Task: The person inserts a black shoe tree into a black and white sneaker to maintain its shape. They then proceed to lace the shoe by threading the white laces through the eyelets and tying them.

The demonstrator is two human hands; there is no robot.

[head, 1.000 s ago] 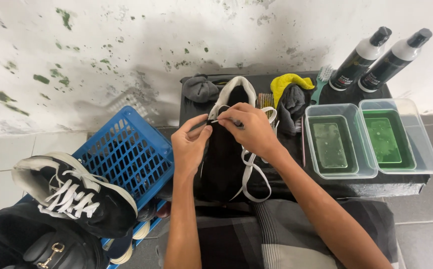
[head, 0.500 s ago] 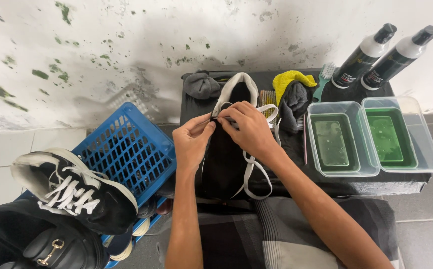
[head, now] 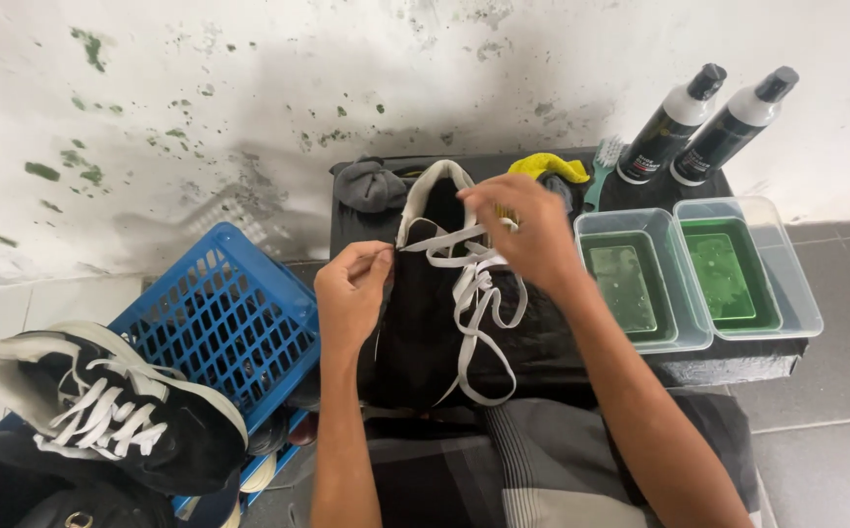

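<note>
Both hands pinch a white lace on a black shoe.
The shoe lies lengthwise, opening toward the wall; left hand and right hand each close fingers on lace.

black shoe with white laces, blue lattice basket, yellow cloth, two tubs of green liquid

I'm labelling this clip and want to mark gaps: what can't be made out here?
Head view only:
- Black shoe: its eyelets are hidden by the right hand and the white lace.
- Yellow cloth: mostly hidden behind that hand.
- Second shoe: cut off by the left edge.
- Left hand: its fingertips curl out of sight.
</note>
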